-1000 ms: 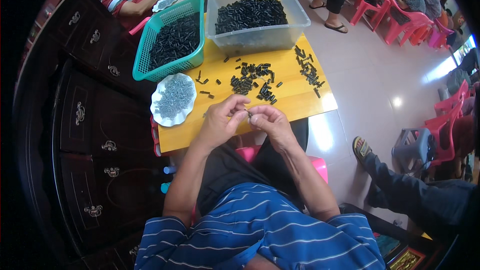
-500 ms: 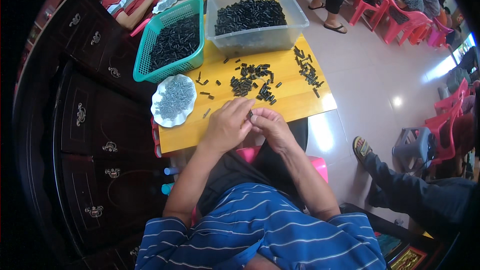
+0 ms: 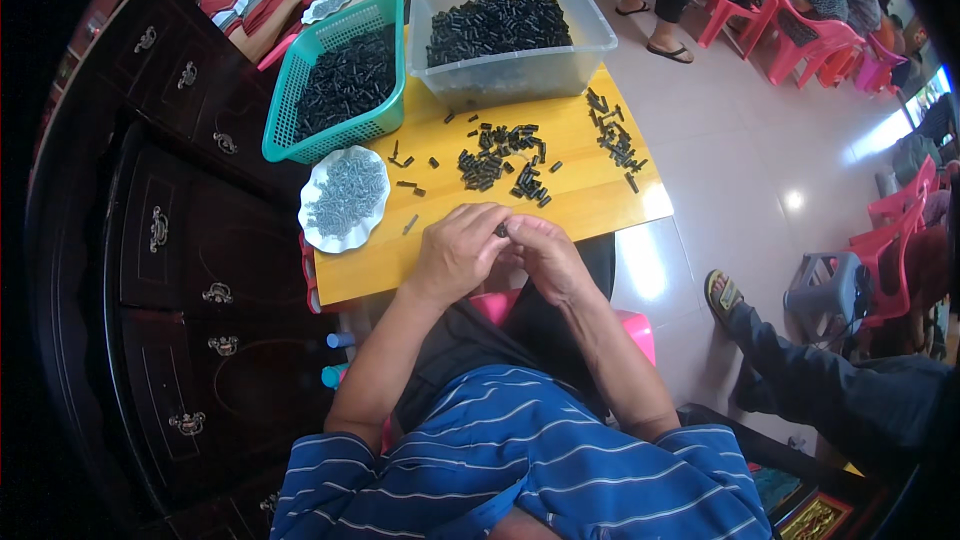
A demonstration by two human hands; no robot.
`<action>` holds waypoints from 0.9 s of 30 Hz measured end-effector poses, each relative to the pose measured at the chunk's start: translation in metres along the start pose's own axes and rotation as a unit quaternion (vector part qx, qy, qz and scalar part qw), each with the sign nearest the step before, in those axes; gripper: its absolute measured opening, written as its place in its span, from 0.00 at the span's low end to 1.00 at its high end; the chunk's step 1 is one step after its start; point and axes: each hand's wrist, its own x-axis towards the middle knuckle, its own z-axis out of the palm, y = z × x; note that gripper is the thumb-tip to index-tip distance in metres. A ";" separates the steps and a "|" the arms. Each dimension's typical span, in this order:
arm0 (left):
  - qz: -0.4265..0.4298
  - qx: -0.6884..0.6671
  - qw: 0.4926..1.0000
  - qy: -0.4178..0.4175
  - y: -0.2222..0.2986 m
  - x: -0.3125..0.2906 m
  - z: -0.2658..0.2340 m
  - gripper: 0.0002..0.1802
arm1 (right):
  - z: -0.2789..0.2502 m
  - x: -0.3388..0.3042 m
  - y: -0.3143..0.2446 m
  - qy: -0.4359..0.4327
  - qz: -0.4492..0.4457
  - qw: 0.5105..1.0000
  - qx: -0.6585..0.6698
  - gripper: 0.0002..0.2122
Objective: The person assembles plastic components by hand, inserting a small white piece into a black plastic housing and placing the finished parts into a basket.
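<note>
Head view: a small dark piece [image 3: 501, 230] is pinched by left hand [image 3: 452, 252] and right hand [image 3: 547, 256] at the near edge of the table [image 3: 362, 277], seemingly for steadiness; a white dish [image 3: 316, 231] is set by the left edge, presumably for reach.

An ornate cabinet [image 3: 255, 255], plastic chairs [image 3: 815, 48] and a tub [image 3: 510, 82] of black pieces [image 3: 498, 28] suggest a home workroom.

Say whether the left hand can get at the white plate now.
Probably yes: the white plate lies left of the left hand, with just one slim piece on the tabletop between, though that hand is busy with a small black part.
</note>
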 end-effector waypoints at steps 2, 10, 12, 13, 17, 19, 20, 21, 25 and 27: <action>0.001 -0.012 1.000 0.001 -0.001 -0.002 0.001 0.15 | 0.001 0.000 0.000 -0.004 0.003 1.000 0.001 0.09; -0.021 -0.047 0.999 0.007 -0.006 -0.004 0.001 0.15 | 0.001 0.001 -0.002 -0.015 0.022 1.000 0.001 0.10; -0.025 -0.054 0.998 0.007 -0.006 -0.005 0.000 0.16 | 0.003 0.001 -0.003 -0.015 0.024 1.000 -0.004 0.10; -0.022 -0.057 0.998 0.008 -0.007 -0.005 0.000 0.16 | 0.004 0.001 -0.003 -0.015 0.026 1.000 -0.009 0.10; -0.042 -0.061 0.997 -0.009 -0.008 -0.008 -0.002 0.17 | 0.005 -0.001 -0.003 -0.051 0.018 0.998 -0.018 0.10; -0.052 -0.064 0.996 -0.024 -0.002 -0.007 -0.006 0.18 | 0.002 -0.003 -0.004 -0.041 0.029 0.998 -0.043 0.10; -0.062 -0.074 0.994 -0.042 0.001 -0.005 -0.009 0.18 | 0.003 -0.003 -0.002 -0.047 0.029 0.998 -0.043 0.10; -0.070 -0.090 0.992 -0.053 0.004 -0.004 -0.014 0.17 | 0.005 -0.003 -0.001 -0.028 0.031 0.997 -0.068 0.10; -0.072 -0.133 0.986 -0.077 -0.006 -0.009 -0.029 0.14 | 0.010 -0.006 -0.005 -0.042 0.054 0.991 -0.114 0.11; -0.082 -0.143 0.980 -0.114 -0.015 -0.013 -0.035 0.10 | 0.011 -0.006 -0.004 -0.046 0.068 0.988 -0.130 0.11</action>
